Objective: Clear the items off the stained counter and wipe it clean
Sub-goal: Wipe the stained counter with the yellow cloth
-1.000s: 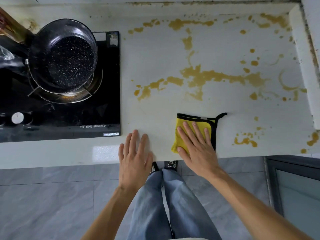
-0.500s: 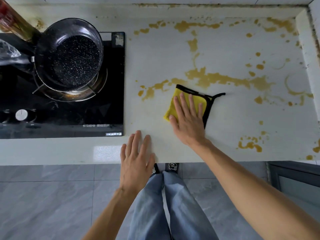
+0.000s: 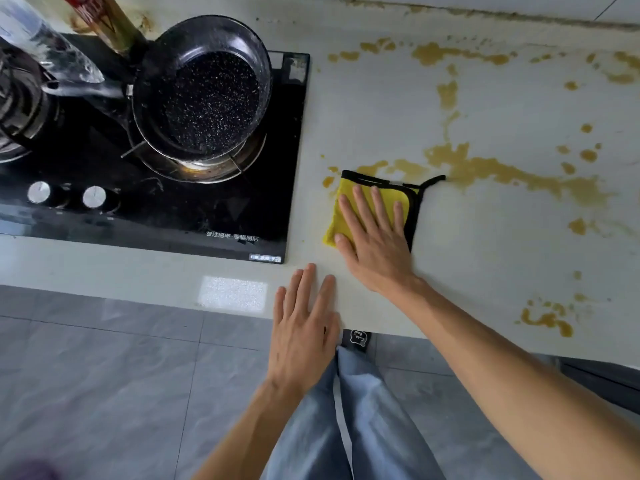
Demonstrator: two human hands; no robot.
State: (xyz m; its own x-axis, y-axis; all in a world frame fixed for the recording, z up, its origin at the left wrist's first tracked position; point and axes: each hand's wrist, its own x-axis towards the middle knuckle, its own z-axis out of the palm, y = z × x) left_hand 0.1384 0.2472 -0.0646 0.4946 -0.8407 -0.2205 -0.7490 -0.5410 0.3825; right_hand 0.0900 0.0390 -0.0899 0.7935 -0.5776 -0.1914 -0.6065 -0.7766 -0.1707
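Note:
A white counter (image 3: pixel 485 258) carries yellow-brown stains (image 3: pixel 502 171) across its middle, back and right side. A folded yellow cloth with black edging (image 3: pixel 343 202) lies flat on it, just right of the stove. My right hand (image 3: pixel 374 233) presses flat on the cloth, fingers spread and pointing away from me. My left hand (image 3: pixel 304 320) rests flat on the counter's front edge, fingers apart, holding nothing. The cloth's far edge touches the left end of the long stain.
A black glass stove (image 3: pixel 214 216) sits left of the cloth, with a dark speckled pan (image 3: pixel 204 95) on its burner and two knobs (image 3: pixel 65 194). A clear bottle (image 3: pixel 45 46) and a brown handle-like object (image 3: pixel 110 26) are at the back left. Grey floor tiles lie below.
My right hand has slid the cloth from the counter's front edge away from me and to the left, up to the stain's left end. The view has shifted left. My left hand has stayed put.

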